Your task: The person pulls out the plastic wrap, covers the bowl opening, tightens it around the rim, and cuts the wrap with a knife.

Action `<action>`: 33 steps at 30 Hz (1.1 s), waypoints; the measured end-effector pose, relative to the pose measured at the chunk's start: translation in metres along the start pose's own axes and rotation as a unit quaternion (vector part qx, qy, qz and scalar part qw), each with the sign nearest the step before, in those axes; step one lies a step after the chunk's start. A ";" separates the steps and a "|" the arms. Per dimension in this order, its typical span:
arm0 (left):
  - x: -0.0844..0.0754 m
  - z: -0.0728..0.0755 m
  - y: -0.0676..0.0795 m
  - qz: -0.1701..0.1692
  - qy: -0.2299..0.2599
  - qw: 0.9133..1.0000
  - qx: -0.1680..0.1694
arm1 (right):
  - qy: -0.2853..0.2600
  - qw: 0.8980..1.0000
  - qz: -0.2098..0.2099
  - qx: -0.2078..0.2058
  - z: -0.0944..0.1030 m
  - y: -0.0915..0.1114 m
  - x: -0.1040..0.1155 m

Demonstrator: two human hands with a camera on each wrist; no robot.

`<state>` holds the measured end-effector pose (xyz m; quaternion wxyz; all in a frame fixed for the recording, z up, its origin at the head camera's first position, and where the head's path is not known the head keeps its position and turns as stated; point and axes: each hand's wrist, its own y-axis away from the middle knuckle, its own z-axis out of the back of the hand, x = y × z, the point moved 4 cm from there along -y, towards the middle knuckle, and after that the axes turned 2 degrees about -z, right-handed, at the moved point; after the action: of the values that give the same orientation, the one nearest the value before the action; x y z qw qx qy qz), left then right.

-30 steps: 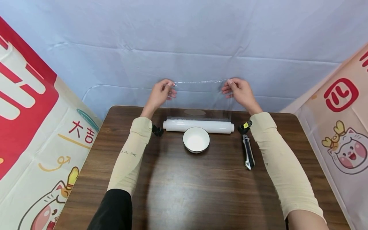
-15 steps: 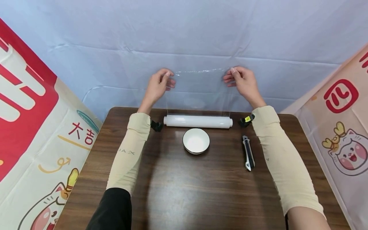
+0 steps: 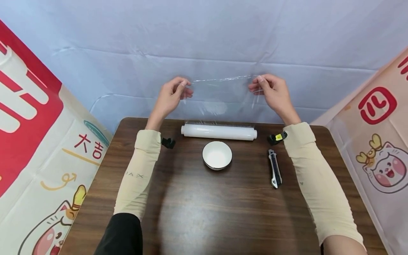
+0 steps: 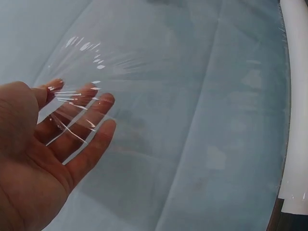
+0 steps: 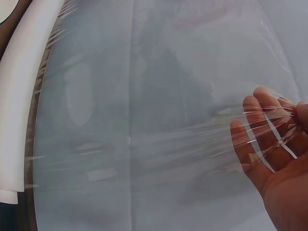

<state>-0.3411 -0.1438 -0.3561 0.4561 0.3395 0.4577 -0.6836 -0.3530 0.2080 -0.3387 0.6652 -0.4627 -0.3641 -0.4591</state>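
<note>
A clear sheet of cling film (image 3: 220,92) stretches between my two hands, running up from a white cling film roll (image 3: 219,131) that lies across the back of the table. My left hand (image 3: 171,94) pinches one corner between thumb and index finger, the other fingers spread behind the film. With thumb and index finger, my right hand (image 3: 273,92) pinches the opposite corner. Wrinkles fan out from the pinch in both wrist views, where the left hand (image 4: 53,149) and right hand (image 5: 279,144) show through the film. A white bowl (image 3: 217,155) with a dark rim stands in front of the roll.
A utility knife (image 3: 275,169) lies on the wooden table (image 3: 204,212), right of the bowl. Behind the table's back edge hangs a pale blue cloth (image 3: 204,35). Printed cloths flank the table on the left (image 3: 86,170) and right (image 3: 366,159).
Both hands have risen and moved slightly apart, drawing out more film. The roll has rolled back toward the table's far edge, away from the bowl. Bowl and knife have not moved.
</note>
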 end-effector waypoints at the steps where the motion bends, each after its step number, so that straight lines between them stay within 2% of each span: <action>1: 0.000 0.000 0.000 0.002 0.003 1.000 0.002 | -0.001 1.000 0.000 0.000 0.000 0.001 0.001; 7: 0.000 -0.001 -0.005 0.006 0.011 1.000 0.003 | -0.008 1.000 -0.006 0.001 0.000 -0.003 0.001; 11: 0.001 0.000 -0.012 0.013 0.026 1.000 -0.005 | -0.015 1.000 -0.024 -0.002 -0.003 -0.014 0.001; 18: -0.004 0.009 -0.021 0.025 0.030 0.999 -0.021 | -0.042 0.999 -0.021 -0.007 -0.007 -0.030 0.007; 25: -0.010 0.016 -0.023 0.017 0.035 0.999 -0.020 | -0.050 0.999 -0.015 -0.003 -0.006 -0.034 0.013; 33: -0.009 0.013 -0.031 0.033 0.032 0.999 -0.016 | -0.039 0.999 -0.029 -0.005 -0.006 -0.039 0.011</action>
<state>-0.3673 -0.1482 -0.3342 0.4687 0.3683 0.4716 -0.6498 -0.3857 0.1939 -0.3195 0.6346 -0.4731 -0.4004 -0.4617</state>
